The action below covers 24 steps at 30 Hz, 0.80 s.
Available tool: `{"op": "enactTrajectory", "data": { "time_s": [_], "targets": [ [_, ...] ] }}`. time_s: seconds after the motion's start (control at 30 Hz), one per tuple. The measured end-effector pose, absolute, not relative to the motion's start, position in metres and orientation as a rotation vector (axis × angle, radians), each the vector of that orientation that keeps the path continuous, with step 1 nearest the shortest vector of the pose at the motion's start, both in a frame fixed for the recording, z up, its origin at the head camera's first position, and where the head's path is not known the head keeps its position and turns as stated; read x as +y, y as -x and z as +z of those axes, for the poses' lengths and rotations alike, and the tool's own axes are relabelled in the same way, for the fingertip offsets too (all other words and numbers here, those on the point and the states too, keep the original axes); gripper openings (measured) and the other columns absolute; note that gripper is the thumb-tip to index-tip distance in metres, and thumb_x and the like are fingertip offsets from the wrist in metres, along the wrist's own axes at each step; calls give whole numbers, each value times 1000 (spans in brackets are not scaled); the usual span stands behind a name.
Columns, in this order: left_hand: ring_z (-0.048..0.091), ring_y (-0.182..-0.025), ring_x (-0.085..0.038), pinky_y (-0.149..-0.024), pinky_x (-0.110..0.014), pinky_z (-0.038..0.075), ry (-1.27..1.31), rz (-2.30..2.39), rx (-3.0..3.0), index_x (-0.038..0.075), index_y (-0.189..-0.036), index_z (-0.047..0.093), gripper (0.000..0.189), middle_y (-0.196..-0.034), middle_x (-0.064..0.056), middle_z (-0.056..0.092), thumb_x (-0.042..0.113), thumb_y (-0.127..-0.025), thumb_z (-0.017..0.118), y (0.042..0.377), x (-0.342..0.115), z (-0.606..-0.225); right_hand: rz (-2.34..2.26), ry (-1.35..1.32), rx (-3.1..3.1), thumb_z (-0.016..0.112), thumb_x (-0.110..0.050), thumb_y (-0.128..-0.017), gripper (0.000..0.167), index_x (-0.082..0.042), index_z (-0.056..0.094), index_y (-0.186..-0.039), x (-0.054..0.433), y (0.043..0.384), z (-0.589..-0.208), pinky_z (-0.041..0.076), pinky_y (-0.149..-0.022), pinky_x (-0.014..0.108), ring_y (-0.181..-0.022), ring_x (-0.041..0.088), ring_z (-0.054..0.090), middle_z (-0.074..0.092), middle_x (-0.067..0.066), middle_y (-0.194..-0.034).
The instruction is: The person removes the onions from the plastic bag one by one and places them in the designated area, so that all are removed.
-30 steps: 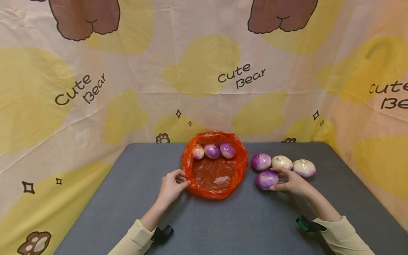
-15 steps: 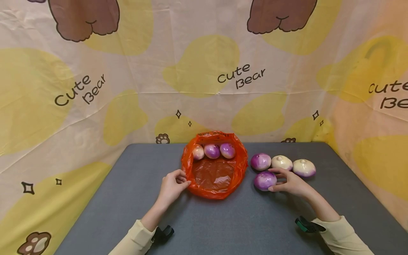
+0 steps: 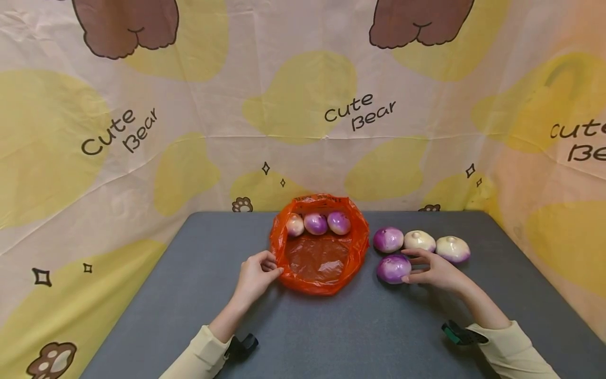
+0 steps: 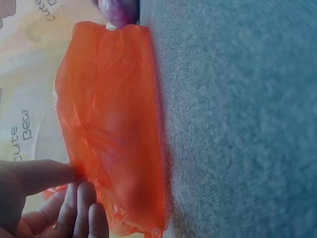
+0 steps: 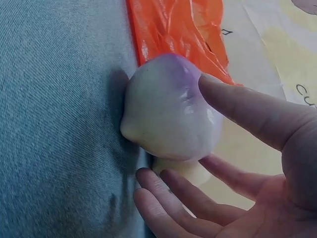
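Observation:
An orange-red plastic bag (image 3: 357, 263) stands with its mouth wide open in the middle of the table, and three purple-and-white turnips (image 3: 316, 224) lie along its far inner side. At the bag's left rim, my left hand (image 3: 255, 276) pinches the film between thumb and fingers. To the right of the bag, my right hand (image 3: 435, 271) holds a purple-topped turnip (image 5: 168, 109) between thumb and index finger, the other fingers loosely bent below. That turnip sits low at the table, its white pointed end toward the tabletop in the right wrist view.
Behind the right hand is a row of a purple turnip (image 3: 388, 240) and two whiter turnips, one white turnip (image 3: 418, 241) in the middle and another white turnip (image 3: 453, 249) at the right. The grey table (image 3: 303, 337) ends at a patterned cloth backdrop (image 3: 293, 105).
The turnip in my right hand has shifted slightly left and nearer to me, away from the row behind it. My left hand and the bag have stayed in place.

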<state>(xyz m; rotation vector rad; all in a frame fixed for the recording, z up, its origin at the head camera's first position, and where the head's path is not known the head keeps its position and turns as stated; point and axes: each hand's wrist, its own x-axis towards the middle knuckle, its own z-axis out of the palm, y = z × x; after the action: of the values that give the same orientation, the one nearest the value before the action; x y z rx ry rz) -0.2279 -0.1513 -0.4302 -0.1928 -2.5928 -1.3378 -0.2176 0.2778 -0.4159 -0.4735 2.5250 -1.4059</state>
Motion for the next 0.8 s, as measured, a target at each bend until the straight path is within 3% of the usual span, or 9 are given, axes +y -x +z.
{"op": "enactTrajectory", "data": {
  "time_s": [0.3,0.63,0.8],
  "targets": [
    [61,-65,-10,-63,-24,52,196,-1339,-2595,9,-83,66,16,-73,-2,66,10,-74,79,229,-152,-430,-1379,504,2580,71,-14,-84,69,10,35,-137,284,212,-402,55,-81,37,-108,45,59,44,39,-131],
    [61,-65,-11,-63,-24,52,189,-1349,-2592,8,-84,66,16,-74,-2,66,9,-74,79,227,-151,-430,-1356,453,2712,67,-22,-88,63,2,39,-139,274,212,-365,52,-86,47,-116,48,53,47,34,-133],
    [61,-65,-10,-63,-24,52,189,-1346,-2593,8,-84,66,16,-74,-2,66,9,-74,79,228,-150,-429,-1379,449,2732,67,-22,-88,59,-1,42,-138,262,220,-356,54,-84,37,-117,46,53,50,30,-132]
  ]
}}
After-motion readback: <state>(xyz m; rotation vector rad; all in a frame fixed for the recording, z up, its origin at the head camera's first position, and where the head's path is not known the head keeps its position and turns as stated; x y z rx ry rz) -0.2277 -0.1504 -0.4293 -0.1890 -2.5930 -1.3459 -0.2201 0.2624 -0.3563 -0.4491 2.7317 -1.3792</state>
